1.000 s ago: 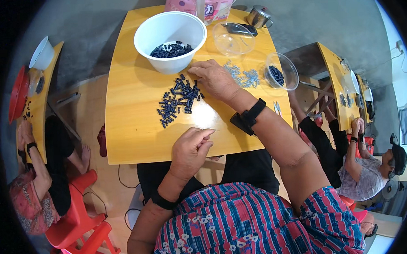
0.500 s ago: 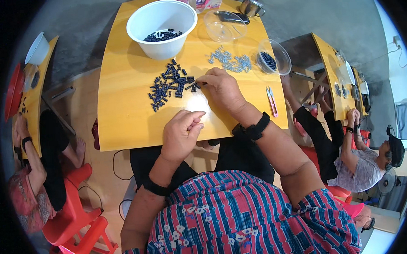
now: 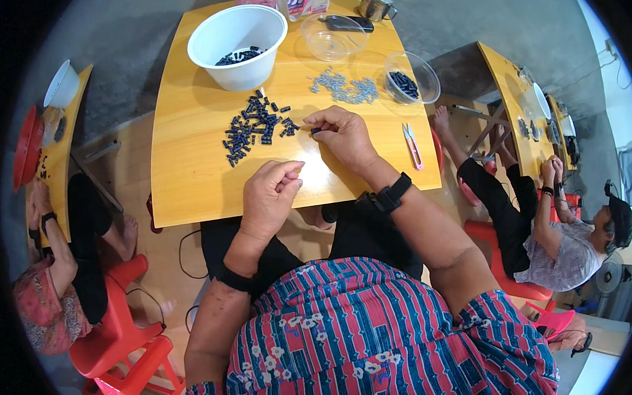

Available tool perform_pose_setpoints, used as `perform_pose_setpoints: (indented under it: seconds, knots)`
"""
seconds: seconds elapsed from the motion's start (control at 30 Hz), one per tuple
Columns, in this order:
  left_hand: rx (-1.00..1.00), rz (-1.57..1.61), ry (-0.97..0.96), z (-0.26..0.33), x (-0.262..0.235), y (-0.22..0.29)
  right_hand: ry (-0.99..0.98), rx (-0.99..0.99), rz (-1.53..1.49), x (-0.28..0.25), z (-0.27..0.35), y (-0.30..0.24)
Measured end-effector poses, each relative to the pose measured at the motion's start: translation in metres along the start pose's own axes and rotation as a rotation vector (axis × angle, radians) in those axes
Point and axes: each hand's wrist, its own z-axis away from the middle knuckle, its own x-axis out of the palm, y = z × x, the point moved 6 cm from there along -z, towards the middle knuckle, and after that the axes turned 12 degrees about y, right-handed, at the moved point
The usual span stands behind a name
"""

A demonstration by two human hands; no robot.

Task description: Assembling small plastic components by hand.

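Between the thumb and forefinger of my right hand is a small black cylindrical part, just above the yellow table. My left hand is closed in a pinch by the table's near edge; whatever its fingertips hold, if anything, is too small to make out. A loose pile of similar black parts lies to the left of my right hand. Beyond it, small clear pieces are spread out. A clear round tub at the right holds more black parts.
A large white bowl with black parts stands at the far left. Behind are a clear lidlike container, a dark phone and a metal mug. Pink-handled thread snips lie at right. People sit at tables on both sides.
My right hand has drawn slightly away from the pile with a black part in its fingers. My left hand stays pinched near the table's edge. The whole view has shifted a little.
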Motion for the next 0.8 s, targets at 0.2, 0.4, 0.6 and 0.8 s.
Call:
perform_pose_setpoints:
  seconds: [0.2, 0.4, 0.6, 0.8]
  knots:
    - [-0.034, 0.014, -0.010, 0.001, 0.001, -0.001, -0.030, 0.125, -0.251, -0.009, 0.004, 0.002]
    - [-0.040, 0.027, -0.026, 0.001, 0.000, 0.000, -0.104, 0.189, -0.327, -0.014, 0.027, -0.017]
    - [-0.240, 0.429, 0.081, 0.010, 0.002, 0.002, -0.134, -0.236, 0.029, -0.010, 0.054, -0.055]
    - [-0.254, 0.230, 0.007, 0.024, 0.002, -0.001, -0.232, -0.544, 0.194, -0.002, 0.076, -0.086]
